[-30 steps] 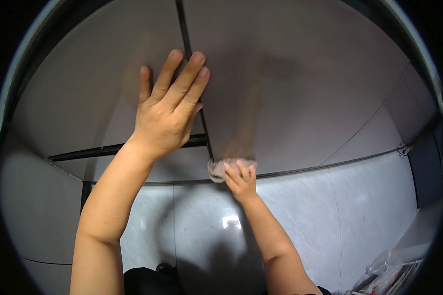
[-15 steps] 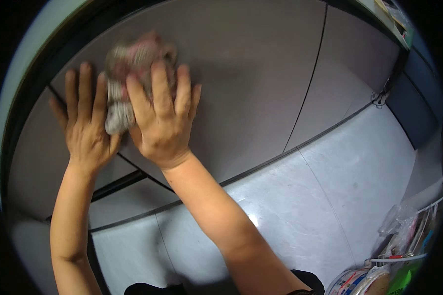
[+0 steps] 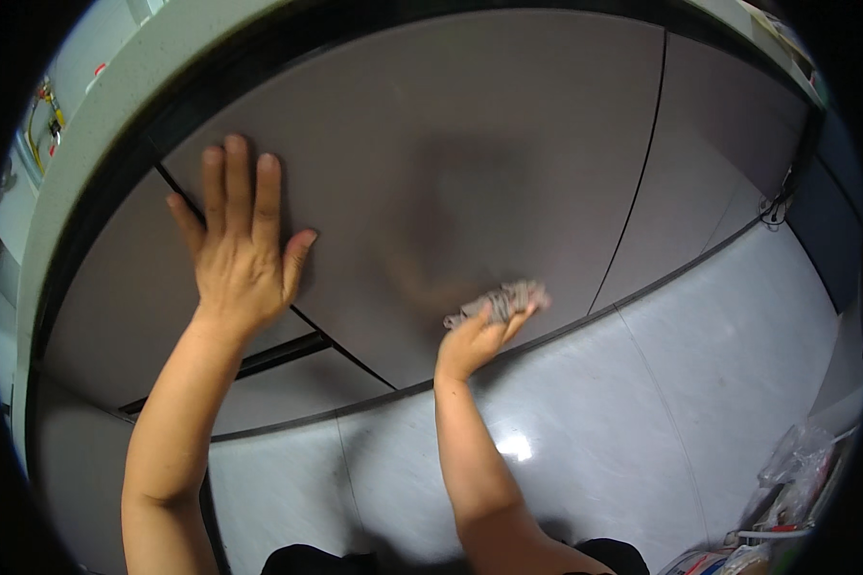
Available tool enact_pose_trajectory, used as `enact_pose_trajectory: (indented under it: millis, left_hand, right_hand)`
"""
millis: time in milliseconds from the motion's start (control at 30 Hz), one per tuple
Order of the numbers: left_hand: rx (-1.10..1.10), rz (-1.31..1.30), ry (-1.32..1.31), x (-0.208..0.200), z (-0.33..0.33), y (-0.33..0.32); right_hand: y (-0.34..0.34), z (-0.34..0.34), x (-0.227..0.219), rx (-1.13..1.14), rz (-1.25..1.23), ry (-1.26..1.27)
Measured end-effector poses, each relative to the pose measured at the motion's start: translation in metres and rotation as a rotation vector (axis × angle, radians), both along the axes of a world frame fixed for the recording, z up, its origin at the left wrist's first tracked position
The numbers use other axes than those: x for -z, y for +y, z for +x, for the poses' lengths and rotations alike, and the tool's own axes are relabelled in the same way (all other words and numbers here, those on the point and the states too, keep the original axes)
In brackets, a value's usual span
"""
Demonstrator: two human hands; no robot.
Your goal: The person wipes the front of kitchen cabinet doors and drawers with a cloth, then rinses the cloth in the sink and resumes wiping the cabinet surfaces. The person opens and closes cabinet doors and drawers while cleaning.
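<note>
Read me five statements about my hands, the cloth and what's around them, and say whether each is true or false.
1. The right hand holds a crumpled cloth at the cabinet front. True.
2. Both hands hold cloths. False: the left hand is empty, its fingers spread over the cabinet front.
3. The crumpled cloth is nearer the cabinet front's lower edge than its upper edge. True.
4. Dark carpet covers the ground below. False: it is a pale, glossy tiled floor.
5. A clear plastic bag sits toward the lower right of the view. True.
</note>
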State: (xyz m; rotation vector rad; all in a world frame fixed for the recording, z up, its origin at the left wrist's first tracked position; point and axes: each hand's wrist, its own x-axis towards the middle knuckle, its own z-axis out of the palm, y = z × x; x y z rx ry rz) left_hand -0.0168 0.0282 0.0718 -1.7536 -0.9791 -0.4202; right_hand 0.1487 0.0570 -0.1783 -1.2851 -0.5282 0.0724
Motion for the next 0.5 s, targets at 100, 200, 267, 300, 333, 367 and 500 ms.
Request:
enact_pose_trajectory:
  millis: [100, 200, 267, 300, 333, 367, 500]
  left_hand:
    - [-0.040, -0.042, 0.097, 0.007, 0.007, -0.003]
    - [0.034, -0.113, 0.095, 0.010, 0.033, 0.003]
    - [0.011, -0.089, 0.123, 0.016, 0.037, 0.007]
    - [-0.004, -0.074, 0.135, 0.017, 0.035, 0.009]
    - [-0.008, -0.032, 0.184, 0.016, 0.033, 0.010]
    - [-0.008, -0.038, 0.175, 0.016, 0.033, 0.011]
    - [-0.004, -0.018, 0.185, 0.015, 0.045, 0.013]
  right_hand:
    - [0.003, -0.001, -0.110, -0.012, 0.212, -0.366]
    - [0.001, 0.012, -0.159, -0.034, 0.240, -0.603]
    - [0.009, 0.029, -0.147, 0.038, 0.191, -0.761]
    - [0.013, 0.032, -0.125, 0.051, 0.169, -0.695]
    - [0.029, 0.042, -0.097, 0.109, 0.311, -0.594]
    - [0.031, 0.047, -0.066, 0.178, 0.217, -0.506]
    - [0.024, 0.074, 0.055, 0.134, -0.190, 0.240]
